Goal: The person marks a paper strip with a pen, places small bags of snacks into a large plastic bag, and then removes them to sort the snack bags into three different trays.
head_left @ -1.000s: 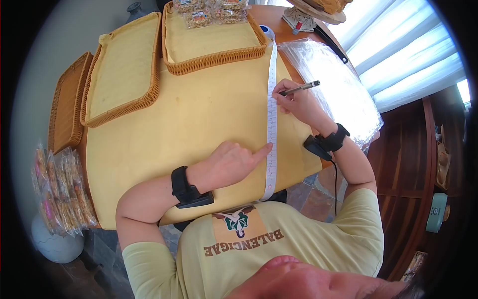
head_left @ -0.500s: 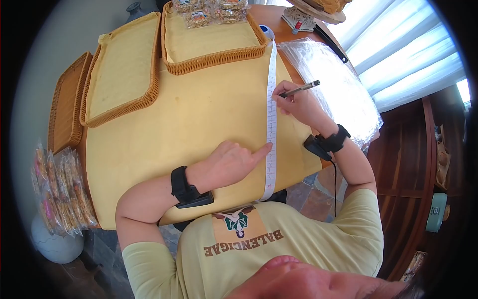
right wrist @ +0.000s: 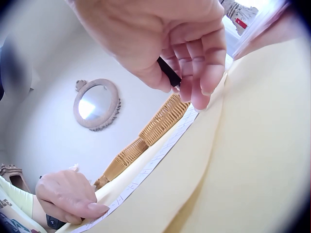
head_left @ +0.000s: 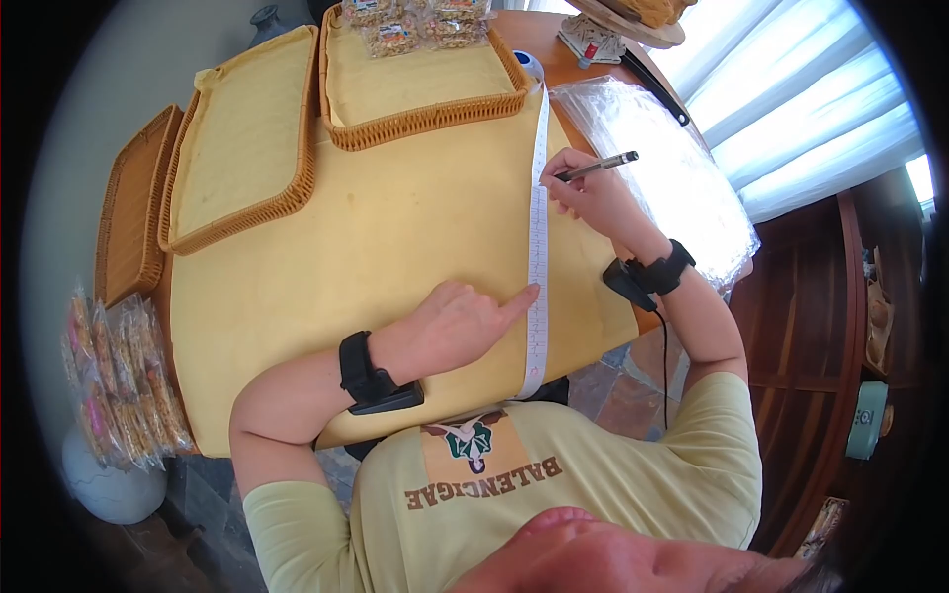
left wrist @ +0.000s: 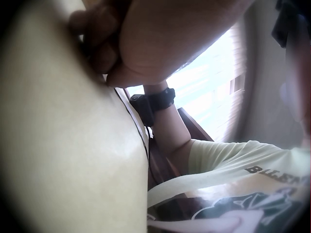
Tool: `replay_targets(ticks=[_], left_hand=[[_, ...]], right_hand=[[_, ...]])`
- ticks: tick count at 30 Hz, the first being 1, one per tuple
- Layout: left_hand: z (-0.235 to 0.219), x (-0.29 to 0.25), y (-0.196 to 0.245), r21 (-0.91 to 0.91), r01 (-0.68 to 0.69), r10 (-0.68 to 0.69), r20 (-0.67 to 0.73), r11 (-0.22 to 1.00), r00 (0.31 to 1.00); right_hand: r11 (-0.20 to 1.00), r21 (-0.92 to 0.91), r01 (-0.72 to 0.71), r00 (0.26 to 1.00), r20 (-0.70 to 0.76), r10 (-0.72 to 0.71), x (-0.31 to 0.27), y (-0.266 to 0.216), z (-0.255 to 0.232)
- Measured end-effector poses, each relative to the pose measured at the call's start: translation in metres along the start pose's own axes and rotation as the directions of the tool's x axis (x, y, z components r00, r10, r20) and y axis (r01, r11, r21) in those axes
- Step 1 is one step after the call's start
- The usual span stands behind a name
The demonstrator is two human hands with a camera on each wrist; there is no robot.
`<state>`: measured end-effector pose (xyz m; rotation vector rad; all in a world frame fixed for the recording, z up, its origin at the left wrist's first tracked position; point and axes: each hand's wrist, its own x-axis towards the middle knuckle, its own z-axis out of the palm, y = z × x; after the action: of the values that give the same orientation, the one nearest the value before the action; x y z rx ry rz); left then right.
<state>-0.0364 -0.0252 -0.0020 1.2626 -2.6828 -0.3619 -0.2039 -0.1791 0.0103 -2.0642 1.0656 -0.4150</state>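
Observation:
A white measuring tape (head_left: 538, 247) runs down the yellow sheet (head_left: 395, 227) from a blue-and-white case (head_left: 530, 65) at the far end to the near edge. My left hand (head_left: 457, 324) rests on the sheet, one extended digit pressing the tape; its other fingers are bent. In the left wrist view, the left hand (left wrist: 160, 39) is dark and blurred. Farther up the tape, my right hand (head_left: 590, 195) pinches a pen (head_left: 598, 165), its cap end pointing right. The right wrist view shows the pen's tip (right wrist: 177, 87) close over the tape between thumb and fingers.
Wicker trays (head_left: 425, 124) (head_left: 237, 138) (head_left: 136, 208) line the far and left sides, one holding bagged snacks (head_left: 460, 30). More snack packs (head_left: 124, 381) sit at the left edge. Clear plastic sheets (head_left: 672, 168) lie at the right, beside a dark-handled utensil (head_left: 657, 87).
My right hand with the pen has shifted slightly away along the tape, and the pen leans a little lower. My left hand stays put on the tape.

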Motion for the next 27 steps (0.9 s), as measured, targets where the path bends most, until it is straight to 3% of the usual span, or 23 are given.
replay_targets(ticks=[27], left_hand=[[0.0006, -0.0008, 0.0005, -0.006, -0.003, 0.003, -0.040, 1.000, 0.999]], right_hand=[[0.997, 0.044, -0.061, 0.998, 0.020, 0.060, 0.0044, 0.0035, 0.0033]])
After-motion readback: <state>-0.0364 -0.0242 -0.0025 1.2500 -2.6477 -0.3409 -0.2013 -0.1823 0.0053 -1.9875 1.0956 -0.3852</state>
